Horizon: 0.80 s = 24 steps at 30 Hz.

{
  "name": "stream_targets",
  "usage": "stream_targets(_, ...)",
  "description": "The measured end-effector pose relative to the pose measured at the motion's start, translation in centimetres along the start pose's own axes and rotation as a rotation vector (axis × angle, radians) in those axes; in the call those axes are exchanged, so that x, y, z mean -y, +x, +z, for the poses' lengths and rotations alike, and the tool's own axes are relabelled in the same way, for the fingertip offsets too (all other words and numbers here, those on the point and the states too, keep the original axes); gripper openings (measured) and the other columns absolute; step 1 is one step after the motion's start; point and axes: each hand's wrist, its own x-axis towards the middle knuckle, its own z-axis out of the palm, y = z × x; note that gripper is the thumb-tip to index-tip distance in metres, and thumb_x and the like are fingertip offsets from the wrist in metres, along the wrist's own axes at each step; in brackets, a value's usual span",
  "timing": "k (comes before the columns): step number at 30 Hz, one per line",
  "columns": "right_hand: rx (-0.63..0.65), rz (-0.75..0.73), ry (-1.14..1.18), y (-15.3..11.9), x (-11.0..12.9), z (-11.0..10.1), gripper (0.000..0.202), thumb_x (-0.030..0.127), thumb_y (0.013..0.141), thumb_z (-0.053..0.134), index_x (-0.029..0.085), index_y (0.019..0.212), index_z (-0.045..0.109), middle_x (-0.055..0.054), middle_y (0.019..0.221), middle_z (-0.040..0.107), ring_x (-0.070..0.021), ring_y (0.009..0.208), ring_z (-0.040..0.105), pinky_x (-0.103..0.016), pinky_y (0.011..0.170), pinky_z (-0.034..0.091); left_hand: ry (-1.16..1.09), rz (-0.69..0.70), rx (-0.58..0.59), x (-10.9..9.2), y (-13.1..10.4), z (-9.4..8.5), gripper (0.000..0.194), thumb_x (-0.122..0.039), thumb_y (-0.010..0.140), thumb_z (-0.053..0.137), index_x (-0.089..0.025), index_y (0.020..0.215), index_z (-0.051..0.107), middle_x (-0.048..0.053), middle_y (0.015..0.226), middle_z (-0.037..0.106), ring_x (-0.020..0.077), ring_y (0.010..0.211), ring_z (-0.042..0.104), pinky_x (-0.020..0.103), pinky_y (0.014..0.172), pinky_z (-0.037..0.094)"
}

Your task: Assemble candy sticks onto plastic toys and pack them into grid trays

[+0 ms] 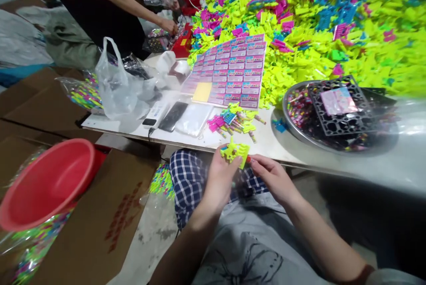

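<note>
Above my lap, close to the table's front edge, my left hand (220,174) is closed around a neon-yellow plastic toy piece (242,151), with more yellow bits beside it in the palm. The fingers of my right hand (274,178) pinch a small red-tipped item (249,159) against the right side of that piece; its kind is too small to tell. Just beyond my hands, a little heap of yellow, pink and blue toy pieces (229,117) with candy-filled tubes lies on the white table (206,140).
A huge pile of coloured plastic pieces (299,36) covers the back right. Printed label sheets (229,72) lean against it. A metal bowl (288,118) carries a black tray (329,120). Left are a phone (173,116), plastic bag (116,85), red basin (49,178), carton (109,214) and a co-worker (109,5).
</note>
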Motion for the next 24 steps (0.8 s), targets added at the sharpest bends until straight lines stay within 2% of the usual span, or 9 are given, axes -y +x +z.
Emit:
stream_targets(3,0.022,-0.043,-0.012,0.0,0.3,-0.2,0.023,0.036,0.075,0.062,0.023,0.093,0.067,-0.001,0.088,0.063,-0.0133,0.080,0.055,-0.025,0.074,0.044,-0.026,-0.053,0.000,-0.3,0.1,0.4,0.042,-0.012,0.068,0.066,-0.019,0.104,0.047,0.005,0.111,0.059,0.0186,0.106,0.054,0.038,0.101,0.033)
stream_targets(7,0.017,-0.174,-0.096,-0.2,0.7,-0.5,0.019,0.032,0.078,0.060,0.022,0.093,0.066,-0.002,0.089,0.061,-0.0141,0.084,0.055,-0.025,0.074,0.044,-0.053,-0.100,0.081,-0.5,0.1,1.0,0.038,-0.013,0.071,0.062,-0.019,0.106,0.049,0.006,0.116,0.057,0.0191,0.112,0.050,0.036,0.102,0.031)
stream_targets(14,-0.003,-0.379,-0.362,-0.8,1.6,-0.5,0.017,0.027,0.083,0.053,0.021,0.095,0.063,-0.004,0.083,0.056,-0.0139,0.077,0.053,-0.025,0.066,0.044,-0.051,-0.160,0.122,-0.3,-0.1,0.9,0.034,-0.017,0.073,0.061,-0.021,0.105,0.050,0.005,0.114,0.058,0.0190,0.110,0.052,0.034,0.101,0.033)
stream_targets(19,-0.023,-0.496,-0.512,-1.0,2.0,-0.3,0.017,0.023,0.084,0.050,0.020,0.097,0.061,-0.004,0.081,0.056,-0.0152,0.077,0.053,-0.027,0.069,0.043,0.082,-0.066,0.026,-0.2,-0.3,0.6,0.039,-0.019,0.069,0.066,-0.019,0.102,0.047,0.006,0.104,0.060,0.0183,0.100,0.056,0.037,0.095,0.037)
stream_targets(24,0.024,-0.539,-0.579,-0.8,2.1,-0.2,0.018,0.025,0.086,0.047,0.020,0.097,0.061,-0.005,0.081,0.056,-0.0160,0.076,0.053,-0.027,0.068,0.042,0.175,0.026,-0.023,-0.2,-0.8,0.5,0.040,-0.022,0.069,0.066,-0.020,0.102,0.042,0.006,0.106,0.059,0.0181,0.101,0.055,0.036,0.094,0.039)
